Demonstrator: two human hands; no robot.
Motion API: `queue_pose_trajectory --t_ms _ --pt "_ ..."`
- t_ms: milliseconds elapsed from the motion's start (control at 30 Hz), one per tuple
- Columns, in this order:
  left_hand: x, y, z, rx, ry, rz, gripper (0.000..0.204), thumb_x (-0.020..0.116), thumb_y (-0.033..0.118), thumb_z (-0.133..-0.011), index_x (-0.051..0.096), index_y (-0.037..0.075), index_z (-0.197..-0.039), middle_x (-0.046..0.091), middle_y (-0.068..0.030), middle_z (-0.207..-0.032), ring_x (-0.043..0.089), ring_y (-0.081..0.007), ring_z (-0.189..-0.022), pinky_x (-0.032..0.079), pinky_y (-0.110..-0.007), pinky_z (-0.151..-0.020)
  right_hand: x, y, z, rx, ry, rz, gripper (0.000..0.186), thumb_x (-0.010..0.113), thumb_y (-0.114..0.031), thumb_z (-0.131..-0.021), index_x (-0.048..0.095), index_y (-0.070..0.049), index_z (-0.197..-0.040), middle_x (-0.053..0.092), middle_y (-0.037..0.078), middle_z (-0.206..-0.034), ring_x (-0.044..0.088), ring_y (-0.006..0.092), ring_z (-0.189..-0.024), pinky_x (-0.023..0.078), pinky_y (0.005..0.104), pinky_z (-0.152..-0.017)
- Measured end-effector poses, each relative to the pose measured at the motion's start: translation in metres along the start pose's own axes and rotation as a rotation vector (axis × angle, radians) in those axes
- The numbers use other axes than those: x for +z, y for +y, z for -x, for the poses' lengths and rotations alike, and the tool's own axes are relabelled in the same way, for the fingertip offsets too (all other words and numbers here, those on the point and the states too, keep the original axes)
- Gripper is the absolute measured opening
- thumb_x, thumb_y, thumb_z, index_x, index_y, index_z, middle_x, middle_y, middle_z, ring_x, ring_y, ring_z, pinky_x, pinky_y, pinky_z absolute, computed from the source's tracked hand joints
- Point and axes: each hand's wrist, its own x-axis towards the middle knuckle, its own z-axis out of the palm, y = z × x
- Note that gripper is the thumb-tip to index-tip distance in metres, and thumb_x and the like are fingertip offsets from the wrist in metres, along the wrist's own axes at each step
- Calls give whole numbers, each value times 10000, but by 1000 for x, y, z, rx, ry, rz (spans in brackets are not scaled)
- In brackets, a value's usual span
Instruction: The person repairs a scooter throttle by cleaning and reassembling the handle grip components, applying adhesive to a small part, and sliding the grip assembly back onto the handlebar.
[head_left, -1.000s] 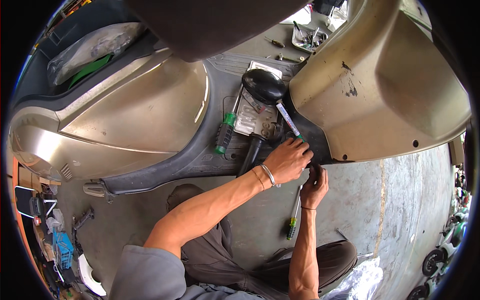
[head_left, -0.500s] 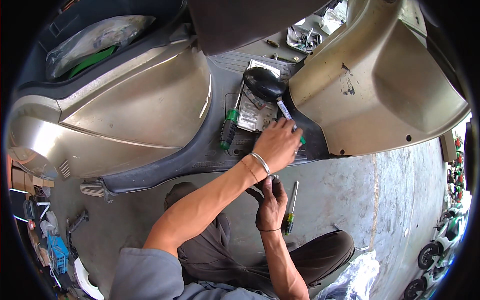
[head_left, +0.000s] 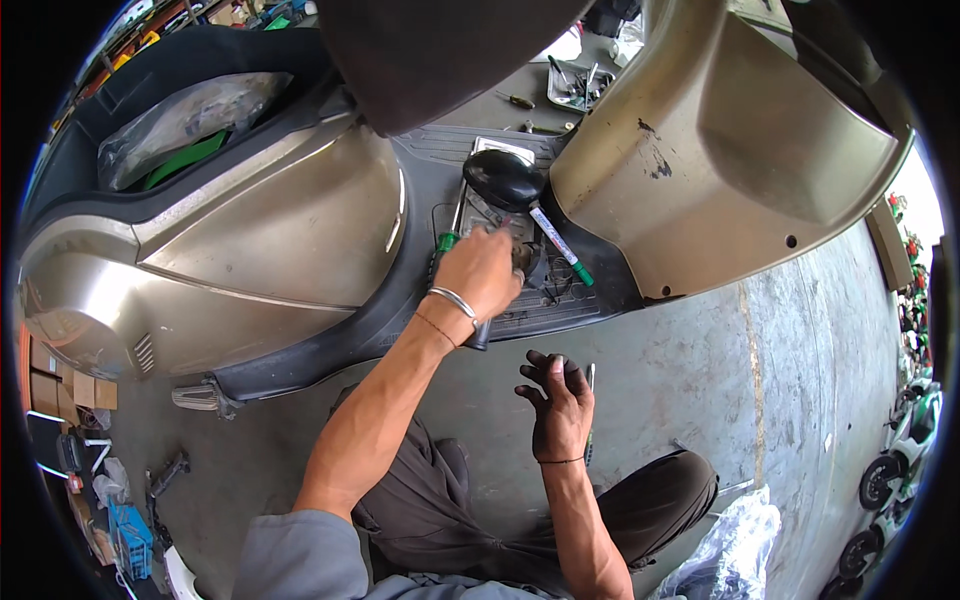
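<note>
My left hand (head_left: 478, 275) reaches over the scooter's dark footboard (head_left: 400, 345), onto a silver metal tray (head_left: 497, 147). Its fingers are curled down and blurred; what they hold, if anything, I cannot make out. Beside it, partly covered, lies a green-and-black screwdriver (head_left: 447, 242). A black oval shell (head_left: 503, 180) rests on the tray, and a white marker pen with a green cap (head_left: 556, 238) slants away from it. Below my left wrist a dark handle end (head_left: 479, 338) shows. My right hand (head_left: 560, 400), dark with grime, is raised above the floor, fingers bent and apart, holding nothing visible.
Tan scooter panels rise on the left (head_left: 280, 240) and right (head_left: 740, 170), with the dark seat (head_left: 440, 60) overhead. A second tray (head_left: 580, 87) of tools stands beyond. A second screwdriver (head_left: 591, 385) is partly behind my right hand. Clear plastic (head_left: 725, 550) lies at lower right.
My left hand has moved left from the marker pen to the screwdriver and tray. My right hand, earlier closed near my left wrist, now has its fingers apart. The view has shifted slightly.
</note>
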Motion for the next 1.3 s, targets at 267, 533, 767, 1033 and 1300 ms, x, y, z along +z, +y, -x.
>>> queue_pose_trajectory --t_ms 267,533,767,1033,1300 --pt "15 -30 -51 -41 167 -51 310 689 231 -844 645 -34 -997 669 -281 -970 655 -460 -920 541 -508 -830 -48 -8 13 34 230 -47 248 619 -241 -991 631 -11 -1083 677 99 -1026 635 185 -897 529 330 -703" --pt "5 27 -17 179 350 -295 355 719 279 -856 661 31 -1104 625 -170 -1111 597 -356 -1044 483 -449 -909 -79 -37 25 32 -116 -583 201 529 -247 -1023 587 -61 -1071 505 260 -1388 498 369 -1305 471 477 -1013" --pt "20 93 59 558 -214 364 198 726 99 -847 707 7 -1022 670 -119 -1072 646 -293 -977 499 -378 -884 -92 -42 40 42 -356 -789 211 486 -232 -1037 573 -40 -1048 503 259 -1386 428 404 -1361 356 547 -1139" --pt "41 88 92 859 -266 160 347 780 115 -716 734 83 -1059 678 -29 -1073 617 -248 -1027 498 -375 -867 -104 -41 49 24 -450 -628 199 477 -240 -1045 550 -55 -1052 597 102 -1089 602 293 -1104 435 476 -1007" --pt "49 98 96 954 -121 162 318 800 74 -637 757 121 -949 699 11 -1035 637 -220 -1012 498 -360 -830 -94 -61 55 -11 -109 -355 277 549 -271 -1027 560 -2 -1096 613 86 -1017 640 199 -943 530 360 -883"
